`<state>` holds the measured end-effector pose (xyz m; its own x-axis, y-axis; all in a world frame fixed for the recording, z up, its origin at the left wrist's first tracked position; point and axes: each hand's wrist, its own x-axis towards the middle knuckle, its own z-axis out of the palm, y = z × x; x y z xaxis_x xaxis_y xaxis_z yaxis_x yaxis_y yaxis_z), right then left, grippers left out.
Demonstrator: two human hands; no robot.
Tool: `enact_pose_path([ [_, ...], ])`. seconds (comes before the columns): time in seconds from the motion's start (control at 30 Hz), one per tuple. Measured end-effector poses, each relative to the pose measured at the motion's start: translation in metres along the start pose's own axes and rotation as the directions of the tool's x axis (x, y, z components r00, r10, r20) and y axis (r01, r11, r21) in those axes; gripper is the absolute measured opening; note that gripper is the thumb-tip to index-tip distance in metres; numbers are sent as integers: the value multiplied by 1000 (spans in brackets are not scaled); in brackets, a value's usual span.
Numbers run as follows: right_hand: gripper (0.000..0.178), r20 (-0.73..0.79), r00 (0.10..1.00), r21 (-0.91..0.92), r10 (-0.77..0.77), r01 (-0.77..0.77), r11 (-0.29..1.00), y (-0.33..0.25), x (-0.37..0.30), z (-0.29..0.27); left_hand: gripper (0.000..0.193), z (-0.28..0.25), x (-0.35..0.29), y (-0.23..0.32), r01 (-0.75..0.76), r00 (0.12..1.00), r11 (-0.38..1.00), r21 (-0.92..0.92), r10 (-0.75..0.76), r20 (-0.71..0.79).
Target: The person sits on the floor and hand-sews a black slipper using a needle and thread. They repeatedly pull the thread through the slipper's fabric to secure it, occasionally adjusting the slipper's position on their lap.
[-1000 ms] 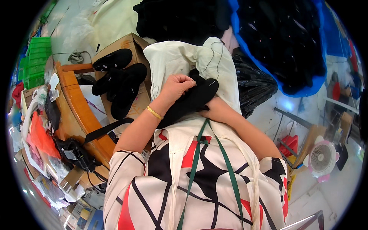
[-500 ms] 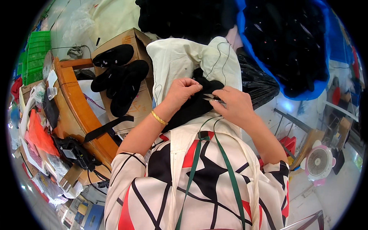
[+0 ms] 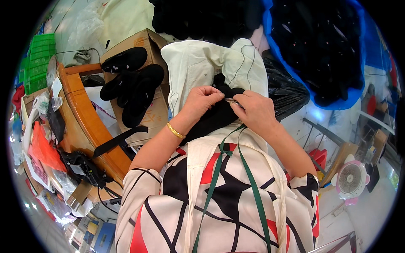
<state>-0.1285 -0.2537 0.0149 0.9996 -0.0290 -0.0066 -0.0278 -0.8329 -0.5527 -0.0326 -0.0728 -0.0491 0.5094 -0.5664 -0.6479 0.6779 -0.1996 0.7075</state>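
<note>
A black fabric shoe [image 3: 209, 123] lies on the off-white cloth over my lap, partly covered by my hands. My left hand [image 3: 197, 102] is closed in a pinch above it; what the fingertips hold is too small to make out, perhaps a thread. In my right hand [image 3: 255, 107] is a pair of small metal thread snips [image 3: 230, 100]. Their blades look closed and point toward the left fingertips, nearly touching them. Dark threads [image 3: 248, 72] trail over the off-white cloth [image 3: 190, 57] beyond the shoe.
Several black shoes [image 3: 139, 95] rest on a cardboard box [image 3: 157, 110] at left, beside a wooden frame [image 3: 86, 114]. A blue-rimmed bag [image 3: 313, 101] of black items stands at far right, near a black plastic bag [image 3: 289, 86]. A pink-and-white fan [image 3: 351, 178] sits at lower right.
My right hand has moved slightly up, bringing the snips closer to my left fingertips. The snips' blades, apart before, have come together. The left hand has barely moved.
</note>
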Motion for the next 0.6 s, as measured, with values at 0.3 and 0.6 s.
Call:
enact_pose_path([
  [0.3,17,159,982,26,-106,103,994,-18,-15,-13,12,-3,1,-2,-32,999,999,-13,32,-9],
  [0.6,11,236,969,-79,-65,86,993,23,-22,-18,18,14,-40,9,-404,910,737,543,263,320],
])
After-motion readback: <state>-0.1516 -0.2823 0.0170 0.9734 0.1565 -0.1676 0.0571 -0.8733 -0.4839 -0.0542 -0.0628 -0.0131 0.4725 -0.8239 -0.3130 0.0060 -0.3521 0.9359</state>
